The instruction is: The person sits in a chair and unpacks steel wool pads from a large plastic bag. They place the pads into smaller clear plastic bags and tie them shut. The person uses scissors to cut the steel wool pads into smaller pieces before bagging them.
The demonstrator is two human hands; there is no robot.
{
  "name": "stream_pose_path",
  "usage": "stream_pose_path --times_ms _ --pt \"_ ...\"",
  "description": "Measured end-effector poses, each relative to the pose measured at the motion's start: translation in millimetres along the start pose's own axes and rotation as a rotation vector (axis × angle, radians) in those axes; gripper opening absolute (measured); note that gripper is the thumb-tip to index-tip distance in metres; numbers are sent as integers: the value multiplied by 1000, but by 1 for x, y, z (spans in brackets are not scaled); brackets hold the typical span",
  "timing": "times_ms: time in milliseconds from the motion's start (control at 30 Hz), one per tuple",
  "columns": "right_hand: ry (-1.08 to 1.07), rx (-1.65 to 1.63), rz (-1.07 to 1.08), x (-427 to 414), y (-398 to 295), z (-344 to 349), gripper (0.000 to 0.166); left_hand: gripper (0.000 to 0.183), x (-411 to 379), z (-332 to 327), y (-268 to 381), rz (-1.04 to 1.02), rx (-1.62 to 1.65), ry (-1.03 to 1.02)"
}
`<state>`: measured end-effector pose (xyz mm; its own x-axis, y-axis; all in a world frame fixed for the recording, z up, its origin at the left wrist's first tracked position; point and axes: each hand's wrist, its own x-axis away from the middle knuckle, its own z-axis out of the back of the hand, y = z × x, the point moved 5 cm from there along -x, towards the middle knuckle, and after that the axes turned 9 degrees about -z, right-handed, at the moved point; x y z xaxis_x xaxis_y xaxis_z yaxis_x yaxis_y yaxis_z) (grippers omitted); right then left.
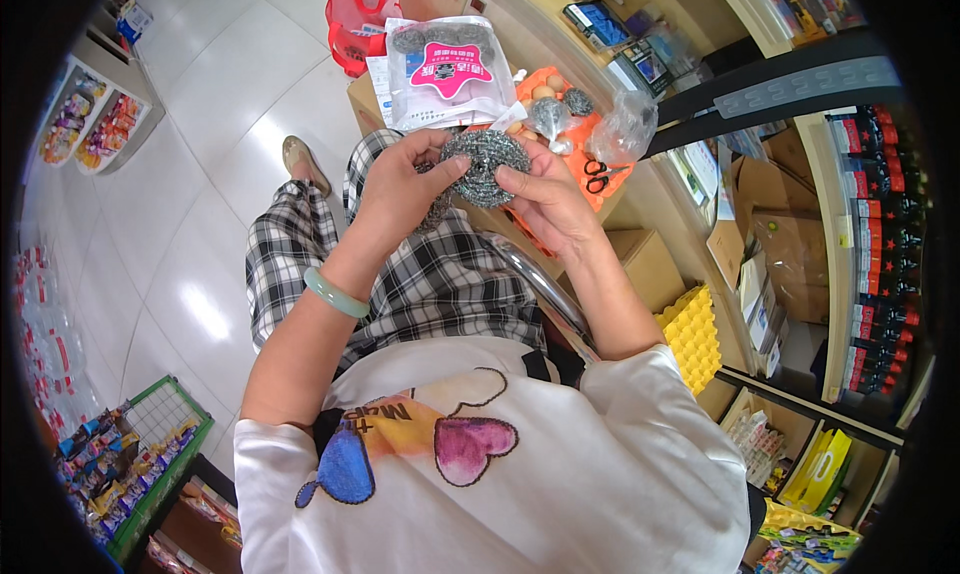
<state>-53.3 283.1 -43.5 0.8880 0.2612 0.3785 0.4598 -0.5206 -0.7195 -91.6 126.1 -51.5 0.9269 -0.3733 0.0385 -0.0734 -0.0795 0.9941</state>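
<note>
Both my hands grip a round steel-wool scourer [491,170] above my lap, its coiled side facing up. My left hand [405,184] pinches its left edge with the thumb on top; a second steel-wool scourer [435,212] shows below that hand. On the opposite edge, my right hand [546,188] presses with its thumb. Just beyond lies a clear plastic pack [450,109] with a pink star label and more scourers inside. A scourer in a clear bag [550,115] and a loose scourer [577,101] rest on an orange egg tray [551,77].
Eggs [544,92], black-handled scissors [596,176] and a crumpled clear plastic bag [622,128] are on the orange tray. A red bag [346,49] stands beyond the pack. At right are a cardboard box [637,263], a yellow egg tray [688,338] and stocked shelves [817,274].
</note>
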Motion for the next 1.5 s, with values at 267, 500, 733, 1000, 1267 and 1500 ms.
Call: stream_pose_path --times_ms 267,500,733,1000,1267,1500 --pt "22 10 -39 9 -3 12 42 31 0 -11 4 18 -54 -91" --pt "584 327 213 42 -70 119 39 30 -3 15 4 153 204 59" --pt "913 767 253 39 -18 232 39 26 -4 28 -22 416 809 164" --pt "882 1837 317 20 14 193 56 44 -5 15 -12 303 795 24" --pt "278 444 -29 17 4 48 36 43 -5 3 9 120 756 52" --pt "-83 -123 -216 11 30 -45 33 41 1 6 26 -19 664 74"
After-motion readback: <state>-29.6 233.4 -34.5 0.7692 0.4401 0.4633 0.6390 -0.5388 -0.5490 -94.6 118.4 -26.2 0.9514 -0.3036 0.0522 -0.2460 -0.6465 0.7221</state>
